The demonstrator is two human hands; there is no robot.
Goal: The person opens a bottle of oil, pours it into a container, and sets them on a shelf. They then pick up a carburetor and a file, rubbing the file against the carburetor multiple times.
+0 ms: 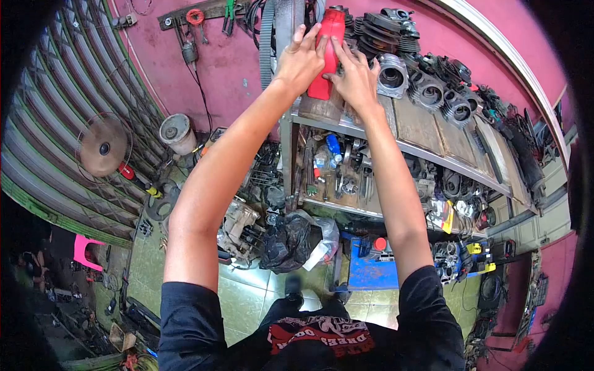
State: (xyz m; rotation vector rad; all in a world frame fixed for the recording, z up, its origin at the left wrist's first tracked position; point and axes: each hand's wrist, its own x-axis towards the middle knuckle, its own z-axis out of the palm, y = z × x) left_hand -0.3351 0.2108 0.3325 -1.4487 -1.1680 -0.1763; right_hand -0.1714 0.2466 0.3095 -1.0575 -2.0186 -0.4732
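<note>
A red plastic bottle (331,25) with a dark cap stands on the top shelf of the metal rack, at the shelf's left end. My left hand (300,62) is against its left side, fingers stretched upward and fingertips on the red surface. On the other side, my right hand (357,80) has its thumb and index finger laid on the bottle. Between them the two hands hold the bottle; parts of it are hidden behind the fingers. Just right of my right hand sits a metal engine cylinder (391,75).
More greasy cylinders (428,91) and stacked dark parts (378,34) line the top shelf (417,127). Loose parts and a blue bottle (334,147) lie on the shelf below. A blue bench (371,272) stands near my feet, with a black plastic bag (286,244) to its left.
</note>
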